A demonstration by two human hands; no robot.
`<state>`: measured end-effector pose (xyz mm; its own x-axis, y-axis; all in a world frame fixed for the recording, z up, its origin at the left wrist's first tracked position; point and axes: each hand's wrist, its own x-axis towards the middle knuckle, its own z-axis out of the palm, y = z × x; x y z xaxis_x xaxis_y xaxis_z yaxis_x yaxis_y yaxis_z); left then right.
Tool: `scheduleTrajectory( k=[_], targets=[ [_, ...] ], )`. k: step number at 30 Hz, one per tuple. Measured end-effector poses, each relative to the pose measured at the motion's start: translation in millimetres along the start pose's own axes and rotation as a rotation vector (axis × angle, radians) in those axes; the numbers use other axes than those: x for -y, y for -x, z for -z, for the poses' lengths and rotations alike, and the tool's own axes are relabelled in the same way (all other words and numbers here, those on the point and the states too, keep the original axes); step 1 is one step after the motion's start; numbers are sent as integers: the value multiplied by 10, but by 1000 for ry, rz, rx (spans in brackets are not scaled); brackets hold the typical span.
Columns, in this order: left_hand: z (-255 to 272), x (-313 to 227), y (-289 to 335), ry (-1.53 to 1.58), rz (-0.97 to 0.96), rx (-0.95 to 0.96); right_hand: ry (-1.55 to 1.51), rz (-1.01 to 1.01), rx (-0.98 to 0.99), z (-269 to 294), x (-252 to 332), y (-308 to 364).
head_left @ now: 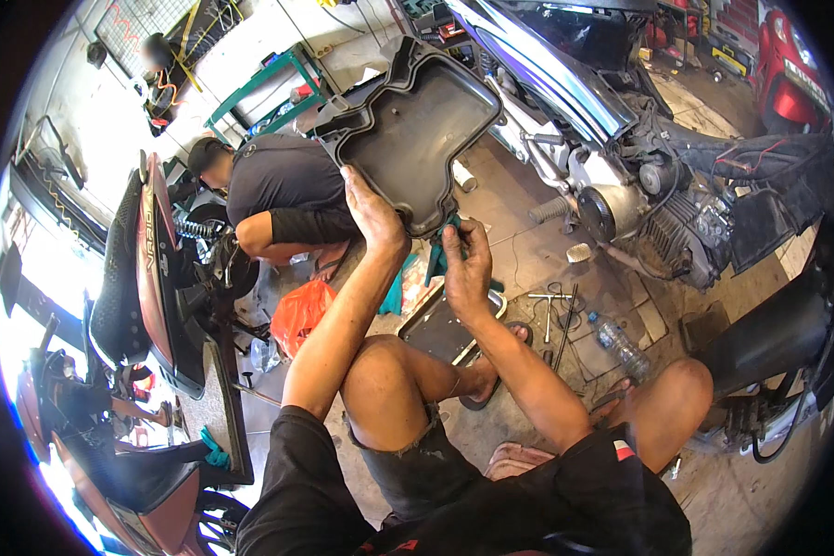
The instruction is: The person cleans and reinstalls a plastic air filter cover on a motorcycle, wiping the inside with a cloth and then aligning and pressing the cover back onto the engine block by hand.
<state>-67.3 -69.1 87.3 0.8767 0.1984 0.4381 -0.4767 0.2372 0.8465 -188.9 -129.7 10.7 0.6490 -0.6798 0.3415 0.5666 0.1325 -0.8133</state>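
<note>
My left hand (377, 215) grips the lower left edge of a black plastic air filter box cover (417, 139). The cover is tilted up in front of me, its hollow inner side facing me and a raised rim running around it. At its lower corner, my right hand (468, 267) pinches a teal cloth (435, 258) against the rim, thumb up and fingers curled. Part of the cloth hangs below the cover. Under my hands, on the floor, lies a shallow metal tray (415, 326), partly hidden by my right forearm and leg.
A partly stripped motorcycle (621, 204) with a bare engine stands at right. Left, a person (292, 185) crouches beside a red scooter (148, 269). An orange-red plastic bag (303, 310), a T-handle wrench (548, 315) and a clear bottle (621, 345) lie on the floor.
</note>
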Motion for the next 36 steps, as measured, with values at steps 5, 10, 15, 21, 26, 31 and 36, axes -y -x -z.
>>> scheduleTrajectory(
  k=[5,10,15,21,26,31,36],
  targets=[
    [16,-11,-51,54,14,-11,53,126,129,-39,40,33],
    [-245,-205,148,41,349,-100,442,371,75,116,50,-42],
    [45,-190,49,81,298,-104,455,378,179,63,-153,15],
    [-86,-119,80,-177,-103,-83,399,255,224,145,65,-37],
    [37,-159,68,-281,-139,2,242,-68,416,181,191,-124],
    [188,-145,-111,170,215,97,128,-174,440,54,-111,-99],
    [24,85,-66,-488,-212,23,115,16,325,188,-127,-255]
  ],
)
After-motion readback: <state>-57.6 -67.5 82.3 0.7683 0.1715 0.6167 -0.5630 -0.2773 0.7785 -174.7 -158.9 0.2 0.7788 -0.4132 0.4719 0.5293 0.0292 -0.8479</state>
